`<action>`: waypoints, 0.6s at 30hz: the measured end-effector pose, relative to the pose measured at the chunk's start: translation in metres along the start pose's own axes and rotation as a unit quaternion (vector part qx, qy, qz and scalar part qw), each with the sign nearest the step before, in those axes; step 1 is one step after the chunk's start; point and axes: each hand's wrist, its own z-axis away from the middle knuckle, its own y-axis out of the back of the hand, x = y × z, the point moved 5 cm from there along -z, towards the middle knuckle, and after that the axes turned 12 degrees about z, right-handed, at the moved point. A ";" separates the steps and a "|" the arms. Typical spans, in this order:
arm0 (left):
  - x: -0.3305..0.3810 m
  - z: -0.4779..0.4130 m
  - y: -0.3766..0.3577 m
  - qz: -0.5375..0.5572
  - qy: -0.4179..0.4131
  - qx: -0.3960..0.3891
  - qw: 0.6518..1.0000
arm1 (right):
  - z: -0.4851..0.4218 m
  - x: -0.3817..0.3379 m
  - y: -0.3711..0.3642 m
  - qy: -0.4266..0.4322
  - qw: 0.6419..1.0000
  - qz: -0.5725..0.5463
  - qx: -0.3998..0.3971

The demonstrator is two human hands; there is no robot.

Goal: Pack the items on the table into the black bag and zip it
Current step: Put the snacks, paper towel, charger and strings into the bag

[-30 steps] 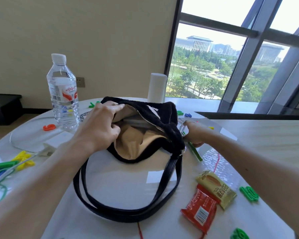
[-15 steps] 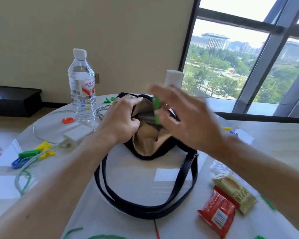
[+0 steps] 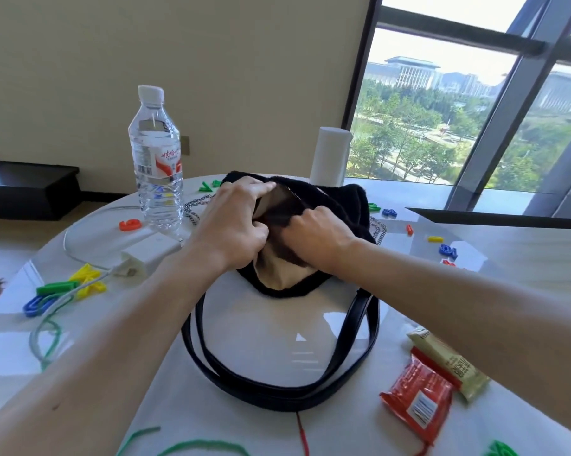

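The left hand point(image 3: 231, 225) gripped the rim of the black fleece bag point(image 3: 340, 200), evidently to hold its mouth open; the right hand point(image 3: 313, 236) sat inside, curled, its hold indeterminable.

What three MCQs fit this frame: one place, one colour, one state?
1. Where is the clear plastic water bottle relative to the black fuzzy bag? A) left B) right C) inside
2. The flat snack packet nearest the camera is: A) blue B) red C) white
3. The bag's zip is: A) closed B) open C) missing
Answers: A, it stands left of the bag; B, red wrapper with barcode; B, tan lining shows, left hand gripping the rim.
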 end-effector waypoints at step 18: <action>0.003 0.014 0.004 -0.200 0.000 -0.129 0.971 | 0.167 0.066 0.044 -0.029 0.853 -0.361 -0.375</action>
